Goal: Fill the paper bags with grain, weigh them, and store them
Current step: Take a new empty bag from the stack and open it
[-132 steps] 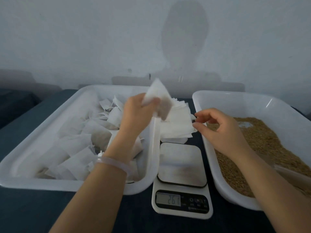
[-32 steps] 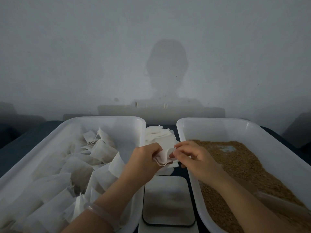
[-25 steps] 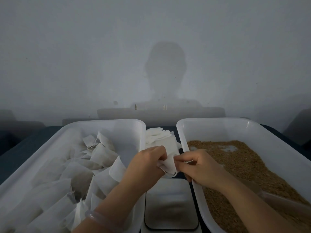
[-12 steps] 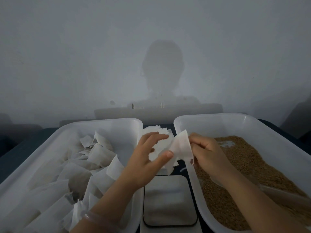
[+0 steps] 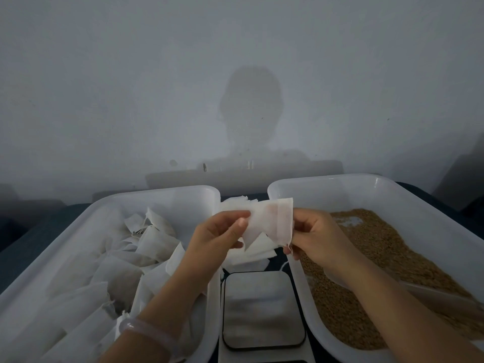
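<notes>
Grain tray (image 5: 392, 189) right, tray of filled bags (image 5: 162, 197) left, scale (image 5: 263, 310) low between them. Empty paper bag (image 5: 272, 224) held flat above the scale, spanning both hands: left hand (image 5: 217, 237) pinches its left edge, right hand (image 5: 314, 239) pinches the hemmed right edge. Likely opening the mouth: slide the layers apart gently, since thin paper could tear.
</notes>
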{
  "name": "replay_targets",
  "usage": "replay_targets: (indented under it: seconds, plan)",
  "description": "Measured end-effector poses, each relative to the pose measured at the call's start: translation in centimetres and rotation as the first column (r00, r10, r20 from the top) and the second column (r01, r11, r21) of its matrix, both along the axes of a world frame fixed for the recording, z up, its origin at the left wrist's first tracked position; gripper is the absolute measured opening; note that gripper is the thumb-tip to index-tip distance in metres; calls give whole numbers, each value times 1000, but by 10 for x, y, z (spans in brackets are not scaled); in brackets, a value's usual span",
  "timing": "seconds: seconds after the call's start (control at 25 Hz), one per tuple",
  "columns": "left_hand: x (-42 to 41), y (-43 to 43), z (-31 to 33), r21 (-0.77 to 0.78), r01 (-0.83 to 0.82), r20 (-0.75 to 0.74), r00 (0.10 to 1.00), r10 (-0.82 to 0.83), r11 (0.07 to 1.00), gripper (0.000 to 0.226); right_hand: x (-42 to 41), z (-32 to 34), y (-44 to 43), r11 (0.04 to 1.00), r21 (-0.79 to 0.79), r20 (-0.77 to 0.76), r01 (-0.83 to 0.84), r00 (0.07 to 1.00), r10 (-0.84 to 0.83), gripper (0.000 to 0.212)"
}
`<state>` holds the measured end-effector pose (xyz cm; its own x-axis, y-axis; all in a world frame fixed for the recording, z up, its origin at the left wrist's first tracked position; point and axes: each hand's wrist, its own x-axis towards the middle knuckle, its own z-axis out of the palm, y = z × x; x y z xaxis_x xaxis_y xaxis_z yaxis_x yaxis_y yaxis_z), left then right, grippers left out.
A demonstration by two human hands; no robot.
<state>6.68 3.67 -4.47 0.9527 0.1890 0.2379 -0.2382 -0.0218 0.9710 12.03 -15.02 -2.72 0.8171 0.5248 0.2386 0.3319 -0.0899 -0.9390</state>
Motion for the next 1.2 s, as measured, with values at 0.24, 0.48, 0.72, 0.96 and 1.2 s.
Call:
replay_targets:
  seconds: [0.24,0.48,0.72,0.96,1.2]
  plan:
    - [2,3,-1,-145,-31,-29,999,28,989,24,2,-2,-1,999,-36,-38,5,999,-6,32]
    - [5,4,-1,141,-200,53,979,195,969,29,4,-2,-3,998,-63,-23,-8,1000,6,38]
    - [2,-1,-3,340,-217,163,972,170,915,25,7,-5,-3,996,-84,7,32,999,-31,33]
    - [-3,-1,-5,568,-165,172,982,79,807,31,2,-3,-2,984,-167,63,-65,995,76,24]
    - [1,0,-2,566,-288,267,950,159,772,15,8,-11,-1,941,-338,99,-22,993,59,18]
